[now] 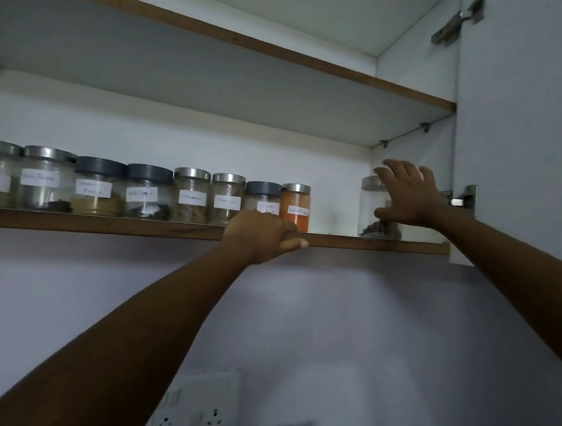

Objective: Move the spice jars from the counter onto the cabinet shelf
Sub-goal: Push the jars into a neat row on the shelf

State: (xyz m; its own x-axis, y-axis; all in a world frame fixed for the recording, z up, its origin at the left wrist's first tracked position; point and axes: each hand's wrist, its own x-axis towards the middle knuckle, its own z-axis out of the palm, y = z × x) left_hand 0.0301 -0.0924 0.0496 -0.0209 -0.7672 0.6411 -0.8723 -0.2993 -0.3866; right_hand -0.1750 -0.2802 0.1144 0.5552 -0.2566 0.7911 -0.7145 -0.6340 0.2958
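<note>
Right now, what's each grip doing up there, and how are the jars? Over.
Left grip holds the shelf edge. Right grip open, spread at the clear jar, far right. Row of labelled jars stands left; no obstacle seen.

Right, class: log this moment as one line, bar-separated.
left hand: grips shelf edge | right hand: fingers spread at lone jar, shelf's right end | eight labelled jars: lined up left of it

Clear glass jars (190,200), brushed metal lids (192,172), paper labels (192,198); wood-edged shelf (106,224); metal hinge (459,22).
</note>
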